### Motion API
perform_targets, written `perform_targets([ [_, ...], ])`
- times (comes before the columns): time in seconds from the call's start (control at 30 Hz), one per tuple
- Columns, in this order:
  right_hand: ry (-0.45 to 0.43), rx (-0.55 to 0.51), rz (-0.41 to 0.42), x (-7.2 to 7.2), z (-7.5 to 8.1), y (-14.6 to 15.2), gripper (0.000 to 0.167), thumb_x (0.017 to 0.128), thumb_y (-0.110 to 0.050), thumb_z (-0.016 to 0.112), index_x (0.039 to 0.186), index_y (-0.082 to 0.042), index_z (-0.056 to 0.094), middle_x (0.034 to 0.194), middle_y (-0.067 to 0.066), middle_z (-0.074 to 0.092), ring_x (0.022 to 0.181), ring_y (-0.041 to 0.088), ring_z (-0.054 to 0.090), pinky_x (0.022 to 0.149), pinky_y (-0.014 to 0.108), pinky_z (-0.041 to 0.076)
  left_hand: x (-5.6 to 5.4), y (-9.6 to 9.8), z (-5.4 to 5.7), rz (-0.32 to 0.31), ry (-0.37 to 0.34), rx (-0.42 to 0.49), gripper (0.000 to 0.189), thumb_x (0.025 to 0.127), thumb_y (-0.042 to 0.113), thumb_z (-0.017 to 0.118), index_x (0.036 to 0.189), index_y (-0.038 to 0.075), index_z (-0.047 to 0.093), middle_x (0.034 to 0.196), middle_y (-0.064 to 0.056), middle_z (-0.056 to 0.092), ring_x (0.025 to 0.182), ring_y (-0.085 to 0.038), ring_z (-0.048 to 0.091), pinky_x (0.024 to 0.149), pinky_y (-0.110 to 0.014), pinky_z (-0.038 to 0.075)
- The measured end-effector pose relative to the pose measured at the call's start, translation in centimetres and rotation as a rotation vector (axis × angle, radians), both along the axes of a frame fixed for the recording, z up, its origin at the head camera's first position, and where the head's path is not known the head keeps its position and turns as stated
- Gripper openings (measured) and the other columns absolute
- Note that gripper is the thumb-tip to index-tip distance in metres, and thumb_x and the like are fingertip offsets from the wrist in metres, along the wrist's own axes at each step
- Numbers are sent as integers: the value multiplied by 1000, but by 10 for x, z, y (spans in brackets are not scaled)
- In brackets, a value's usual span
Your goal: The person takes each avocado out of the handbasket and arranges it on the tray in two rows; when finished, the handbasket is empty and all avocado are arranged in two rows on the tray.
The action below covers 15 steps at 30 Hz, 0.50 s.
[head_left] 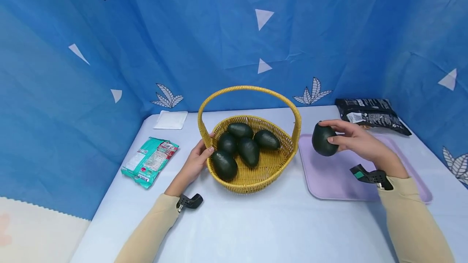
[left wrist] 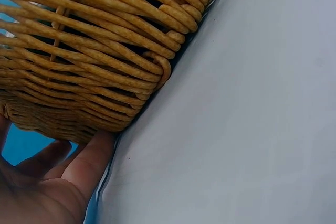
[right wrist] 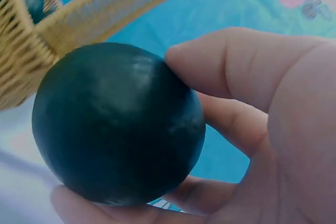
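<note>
Right fingers [head_left: 338, 124] grip an avocado [head_left: 321, 141]; tray [head_left: 325, 184] below, black packet [head_left: 376, 116] behind; left fingers [head_left: 207, 153] hold a basket [head_left: 248, 187].

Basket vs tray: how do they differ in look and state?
The basket is yellow and woven; the tray is pale purple with a smooth-looking surface. The basket has an arched handle and deeper walls; the tray is shallow, with no handle visible. The basket contains five avocados; none shows lying on the tray. Both are open-topped.
</note>
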State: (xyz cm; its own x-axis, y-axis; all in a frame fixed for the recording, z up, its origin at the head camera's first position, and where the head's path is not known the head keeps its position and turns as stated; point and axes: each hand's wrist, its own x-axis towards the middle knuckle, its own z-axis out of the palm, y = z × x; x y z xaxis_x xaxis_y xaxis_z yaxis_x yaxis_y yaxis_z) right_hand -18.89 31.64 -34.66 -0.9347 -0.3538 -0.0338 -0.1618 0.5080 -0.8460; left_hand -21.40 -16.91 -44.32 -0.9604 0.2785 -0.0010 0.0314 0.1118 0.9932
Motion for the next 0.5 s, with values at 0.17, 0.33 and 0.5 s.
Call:
perform_targets([
  [0.17, -36, -3, 0, -16, -23, 3, 50, 101, -19, 60, 148, -14, 45, 149, 30, 42, 109, 21, 60, 74, 33, 58, -1, 2, -2, 15, 15, -18, 56, 107, 19, 50, 160, 21, 32, 162, -18, 36, 145, -35, 40, 102, -27, 50],
  [0.33, -113, 16, -16, -28, -43, 2, 56, 100, -21, 61, 150, -10, 38, 152, 35, 38, 122, 42, 54, 76, 34, 60, 0, 3, -2, 4, 24, -8, 56, 107, 19, 50, 160, 19, 33, 162, -19, 35, 146, -35, 39, 104, -29, 49],
  [0.5, -138, 22, -17, -33, -52, -4, 59, 100, -21, 61, 152, -8, 35, 149, 39, 39, 118, 44, 57, 75, 33, 60, 0, 2, -2, 2, 24, -14, 56, 107, 19, 50, 160, 18, 32, 162, -20, 36, 145, -35, 39, 107, -33, 48],
])
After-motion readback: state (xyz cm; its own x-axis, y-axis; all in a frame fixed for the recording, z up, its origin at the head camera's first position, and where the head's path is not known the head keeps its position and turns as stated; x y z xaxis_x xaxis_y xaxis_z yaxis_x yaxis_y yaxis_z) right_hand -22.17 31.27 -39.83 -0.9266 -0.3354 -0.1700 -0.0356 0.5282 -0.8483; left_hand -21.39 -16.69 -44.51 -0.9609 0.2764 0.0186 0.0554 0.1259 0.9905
